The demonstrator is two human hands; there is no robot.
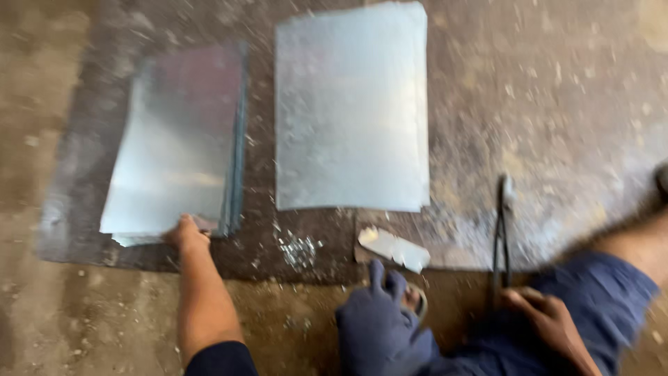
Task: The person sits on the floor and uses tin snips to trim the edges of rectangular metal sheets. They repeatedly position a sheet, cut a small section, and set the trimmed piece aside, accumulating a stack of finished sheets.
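My left hand (186, 235) rests at the near edge of a stack of shiny metal sheets (174, 139) on the left, with its fingers curled on the lowest corner. My right hand (550, 317) is low on the right, closed around the handle ends of dark metal shears (502, 230) that point away from me along the floor. A single larger metal sheet (351, 104) lies flat between the stack and the shears. The whole view is blurred by motion.
A small cut-off scrap of sheet (394, 248) and fine metal bits (299, 249) lie on a dark floor mat (83, 174). A blue cloth-covered foot or limb (379, 320) and my blue trouser leg (598, 292) fill the bottom. Dusty concrete floor surrounds everything.
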